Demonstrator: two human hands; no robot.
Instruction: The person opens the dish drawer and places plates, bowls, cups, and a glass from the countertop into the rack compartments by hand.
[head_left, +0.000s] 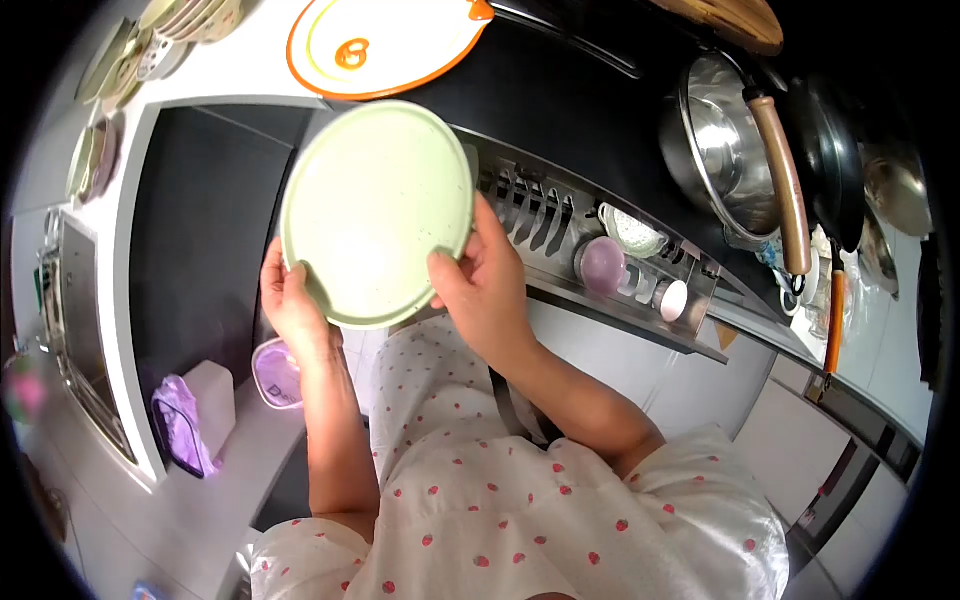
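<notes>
A pale green speckled plate (380,205) is held up in front of me, its round face turned toward the camera. My left hand (292,295) grips its lower left rim, thumb on the face and fingers behind. On the lower right rim, my right hand (485,285) holds it the same way, the fingers partly hidden behind. Just right of that hand is a pulled-out drawer (560,272) with a metal dish rack (533,212), a pink bowl (602,264), a white strainer-like dish (632,232) and a small white cup (671,298).
An orange-rimmed white platter (385,50) lies on the counter above the plate. A steel pot (725,140) and a dark pan (830,160) are at the right. Stacked bowls (195,20) stand at upper left. A purple-lined bin (190,425) and a purple container (278,374) sit lower left.
</notes>
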